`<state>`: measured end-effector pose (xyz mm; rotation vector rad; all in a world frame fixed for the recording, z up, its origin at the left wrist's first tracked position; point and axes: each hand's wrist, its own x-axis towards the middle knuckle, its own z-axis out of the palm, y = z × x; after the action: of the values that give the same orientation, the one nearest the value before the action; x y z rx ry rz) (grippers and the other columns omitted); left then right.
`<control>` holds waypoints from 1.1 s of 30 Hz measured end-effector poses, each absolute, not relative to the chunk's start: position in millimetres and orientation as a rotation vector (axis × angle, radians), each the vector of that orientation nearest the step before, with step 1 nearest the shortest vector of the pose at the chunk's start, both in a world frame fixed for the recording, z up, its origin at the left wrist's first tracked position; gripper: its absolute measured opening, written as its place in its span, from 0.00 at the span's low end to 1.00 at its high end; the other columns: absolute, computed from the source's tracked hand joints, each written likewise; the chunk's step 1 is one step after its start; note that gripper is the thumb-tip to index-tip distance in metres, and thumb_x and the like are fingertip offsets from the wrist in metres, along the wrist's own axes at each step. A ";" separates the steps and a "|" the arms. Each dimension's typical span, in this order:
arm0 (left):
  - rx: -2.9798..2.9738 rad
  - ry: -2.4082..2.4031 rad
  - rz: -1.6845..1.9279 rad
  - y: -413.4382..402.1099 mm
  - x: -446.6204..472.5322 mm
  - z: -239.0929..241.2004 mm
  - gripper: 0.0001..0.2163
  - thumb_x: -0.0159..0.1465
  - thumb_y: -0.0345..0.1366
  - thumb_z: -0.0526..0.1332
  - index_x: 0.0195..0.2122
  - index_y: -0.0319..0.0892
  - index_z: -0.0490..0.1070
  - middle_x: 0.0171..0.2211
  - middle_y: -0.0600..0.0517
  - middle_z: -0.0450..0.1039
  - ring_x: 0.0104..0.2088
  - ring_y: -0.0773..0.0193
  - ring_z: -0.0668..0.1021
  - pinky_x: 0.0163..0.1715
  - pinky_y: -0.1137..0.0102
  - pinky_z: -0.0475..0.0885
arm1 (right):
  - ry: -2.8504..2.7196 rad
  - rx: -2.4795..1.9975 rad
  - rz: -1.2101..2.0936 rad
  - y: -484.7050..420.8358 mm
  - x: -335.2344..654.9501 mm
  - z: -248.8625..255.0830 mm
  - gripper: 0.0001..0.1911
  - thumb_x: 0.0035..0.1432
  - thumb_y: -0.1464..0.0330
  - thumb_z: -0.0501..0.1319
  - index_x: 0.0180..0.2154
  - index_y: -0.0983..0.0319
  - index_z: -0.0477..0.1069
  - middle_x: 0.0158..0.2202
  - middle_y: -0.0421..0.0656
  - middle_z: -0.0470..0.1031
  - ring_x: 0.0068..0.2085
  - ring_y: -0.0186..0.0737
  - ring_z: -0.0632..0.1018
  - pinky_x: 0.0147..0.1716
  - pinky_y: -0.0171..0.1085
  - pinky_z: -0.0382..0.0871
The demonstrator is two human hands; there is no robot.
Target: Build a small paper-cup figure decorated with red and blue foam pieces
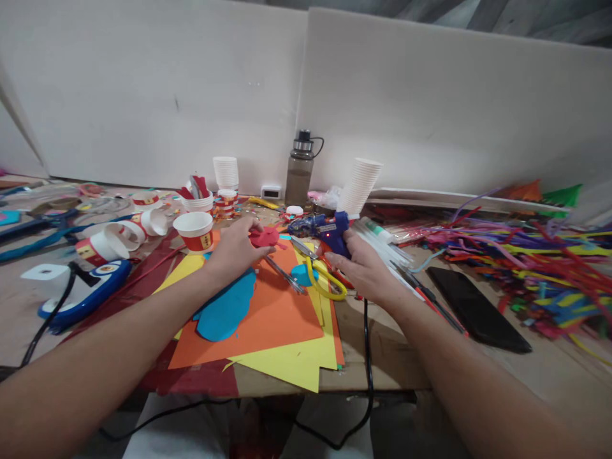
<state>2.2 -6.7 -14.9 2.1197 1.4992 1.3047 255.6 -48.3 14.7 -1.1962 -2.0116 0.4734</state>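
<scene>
My left hand (pixel 234 250) pinches a small red cut-out (pixel 266 237) above the orange sheet (pixel 282 319). Around the handle of a blue hot glue gun (pixel 338 228) closes my right hand (pixel 367 264); a red light shows on the gun's side, and its nozzle points left, toward the red piece. Yellow-handled scissors (pixel 329 285) lie just left of the right hand. Tweezers or a similar thin metal tool (pixel 285 275) rest on the orange sheet. A blue cut-out shape (pixel 227 312) lies partly beneath my left forearm, over the orange and yellow sheets (pixel 291 363).
Paper cups stand at the left, one upright cup (pixel 194 233) nearest. Behind are a water bottle (pixel 299 172) and a cup stack (pixel 362 185). A phone (pixel 478 309) and a heap of pipe cleaners (pixel 549 268) lie right. A black cable (pixel 367 357) hangs over the front edge.
</scene>
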 end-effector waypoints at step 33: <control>2.407 1.557 1.214 -7.4 2.6 -16.6 0.17 0.60 0.41 0.65 0.50 0.44 0.73 0.49 0.46 0.74 0.52 0.54 0.73 0.52 0.58 0.67 | -1.873 -1.232 0.461 -44.3 254.6 8.6 0.21 0.55 0.65 0.58 0.50 0.63 0.65 0.44 0.47 0.73 0.44 0.47 0.72 0.46 0.45 0.66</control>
<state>2.6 -7.4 -16.6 2.4073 1.5571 1.2145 254.6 -44.3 8.6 -1.2324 -1.8732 0.4605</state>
